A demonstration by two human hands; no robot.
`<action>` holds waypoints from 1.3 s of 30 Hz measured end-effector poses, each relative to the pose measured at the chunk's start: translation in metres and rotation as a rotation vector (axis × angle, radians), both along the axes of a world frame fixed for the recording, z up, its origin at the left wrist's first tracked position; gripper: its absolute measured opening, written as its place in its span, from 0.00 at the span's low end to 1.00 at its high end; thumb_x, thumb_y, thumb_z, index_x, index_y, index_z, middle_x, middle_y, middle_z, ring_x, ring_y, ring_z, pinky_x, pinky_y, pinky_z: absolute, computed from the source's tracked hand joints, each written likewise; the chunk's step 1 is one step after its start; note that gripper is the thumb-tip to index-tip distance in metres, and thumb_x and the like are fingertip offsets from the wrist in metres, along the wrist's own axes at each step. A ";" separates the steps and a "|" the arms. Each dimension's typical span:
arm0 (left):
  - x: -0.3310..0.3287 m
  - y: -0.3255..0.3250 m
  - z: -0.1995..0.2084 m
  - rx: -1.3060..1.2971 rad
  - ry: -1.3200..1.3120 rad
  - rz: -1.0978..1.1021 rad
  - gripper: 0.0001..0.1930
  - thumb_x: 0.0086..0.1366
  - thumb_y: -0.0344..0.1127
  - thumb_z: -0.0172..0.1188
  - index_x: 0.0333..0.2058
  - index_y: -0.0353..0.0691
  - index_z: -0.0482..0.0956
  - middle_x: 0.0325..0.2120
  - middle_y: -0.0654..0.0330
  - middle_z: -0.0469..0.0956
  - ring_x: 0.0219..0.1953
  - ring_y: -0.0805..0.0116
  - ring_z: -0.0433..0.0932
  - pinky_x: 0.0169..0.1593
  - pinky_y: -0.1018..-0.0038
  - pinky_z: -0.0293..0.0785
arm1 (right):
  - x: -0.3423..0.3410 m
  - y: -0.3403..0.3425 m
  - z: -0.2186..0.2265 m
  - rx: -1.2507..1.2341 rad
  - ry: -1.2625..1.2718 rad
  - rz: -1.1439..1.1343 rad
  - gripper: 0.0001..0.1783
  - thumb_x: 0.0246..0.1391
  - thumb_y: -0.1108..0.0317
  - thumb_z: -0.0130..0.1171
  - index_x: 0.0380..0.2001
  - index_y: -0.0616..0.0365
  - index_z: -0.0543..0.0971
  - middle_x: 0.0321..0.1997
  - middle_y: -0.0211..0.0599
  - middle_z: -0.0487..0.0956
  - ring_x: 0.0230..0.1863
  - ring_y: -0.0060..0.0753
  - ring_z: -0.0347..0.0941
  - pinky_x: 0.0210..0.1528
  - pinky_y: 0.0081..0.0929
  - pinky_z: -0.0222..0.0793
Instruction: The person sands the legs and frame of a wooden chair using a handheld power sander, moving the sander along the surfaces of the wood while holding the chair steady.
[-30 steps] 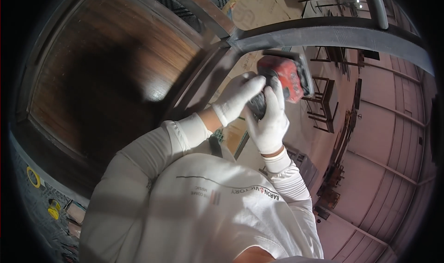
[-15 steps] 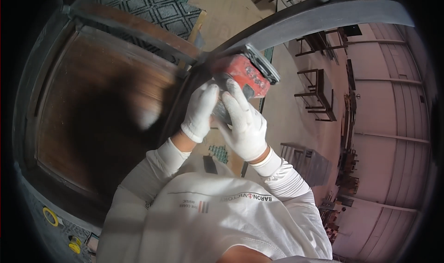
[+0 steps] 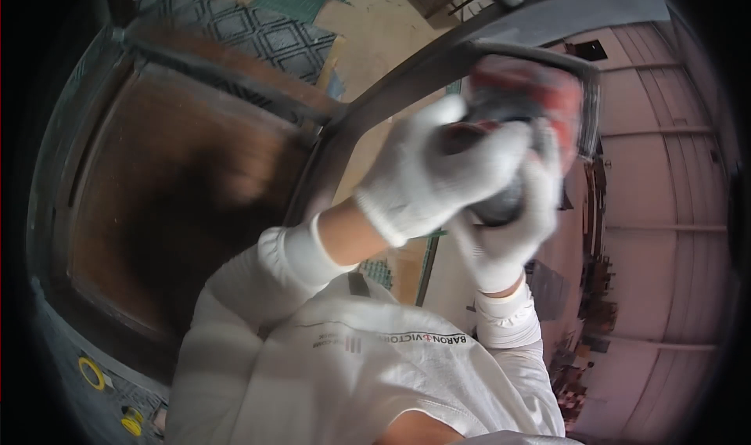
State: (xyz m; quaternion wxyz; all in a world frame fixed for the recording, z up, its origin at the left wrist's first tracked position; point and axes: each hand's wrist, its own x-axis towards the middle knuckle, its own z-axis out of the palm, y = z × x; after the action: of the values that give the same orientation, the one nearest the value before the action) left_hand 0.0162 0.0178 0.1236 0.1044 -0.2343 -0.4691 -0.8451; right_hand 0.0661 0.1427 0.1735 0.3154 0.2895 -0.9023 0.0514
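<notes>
A red and black power sander (image 3: 526, 85), blurred by motion, is held up on the right against the curved dark frame rail (image 3: 415, 65). Its broad flat pad faces away from me. My left hand (image 3: 438, 167), in a white knit glove, wraps the sander's near side, the thumb raised. From below, my gloved right hand (image 3: 516, 222) closes round its black grip. Whether the pad touches the rail I cannot tell. At left, a brown wooden panel (image 3: 117, 179) sits inside the dark frame, with a shadow across it.
Lower left are a yellow tape roll (image 3: 91, 373) and a smaller yellow object (image 3: 131, 421). A patterned rug (image 3: 258, 34) lies beyond the panel. Stacked dark pieces (image 3: 598, 304) line the pale wall (image 3: 649, 179), and a grey stepped object (image 3: 547, 288) stands at right.
Both hands have carried the sander to the right along the frame rail. The sander has turned, its pad swinging toward the right. My left arm reaches farther across.
</notes>
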 end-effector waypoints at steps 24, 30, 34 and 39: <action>0.024 0.031 0.058 -0.979 0.684 0.602 0.16 0.55 0.46 0.68 0.20 0.42 0.75 0.16 0.60 0.73 0.21 0.63 0.75 0.26 0.69 0.73 | 0.006 0.076 -0.038 -0.953 -0.055 -0.040 0.49 0.32 0.69 0.79 0.59 0.64 0.64 0.59 0.47 0.68 0.58 0.39 0.69 0.62 0.34 0.65; -0.127 -0.031 0.114 -1.184 0.362 1.027 0.12 0.65 0.34 0.51 0.28 0.38 0.83 0.28 0.48 0.82 0.28 0.49 0.79 0.37 0.61 0.75 | -0.051 0.094 -0.044 -1.479 -0.311 0.373 0.43 0.42 0.79 0.70 0.61 0.58 0.61 0.57 0.41 0.66 0.51 0.31 0.71 0.53 0.30 0.72; -0.133 -0.041 0.105 -2.039 0.432 1.056 0.12 0.62 0.37 0.53 0.29 0.41 0.85 0.28 0.48 0.83 0.34 0.49 0.84 0.38 0.57 0.79 | -0.074 0.075 -0.041 -1.791 -0.705 0.532 0.31 0.53 0.76 0.64 0.59 0.57 0.63 0.38 0.38 0.77 0.23 0.21 0.73 0.25 0.18 0.72; -0.120 -0.039 0.100 -2.049 0.423 0.949 0.09 0.55 0.38 0.59 0.26 0.41 0.85 0.27 0.48 0.83 0.32 0.48 0.83 0.36 0.58 0.79 | -0.085 0.081 -0.052 -1.766 -0.690 0.642 0.34 0.52 0.76 0.65 0.60 0.56 0.62 0.47 0.40 0.75 0.20 0.17 0.70 0.20 0.14 0.69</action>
State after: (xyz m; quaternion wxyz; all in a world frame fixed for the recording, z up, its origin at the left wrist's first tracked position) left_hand -0.1042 -0.0216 0.2235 0.2494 -0.1460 -0.9505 0.1144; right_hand -0.0188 0.2241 0.1214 0.1095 0.1507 -0.4618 0.8672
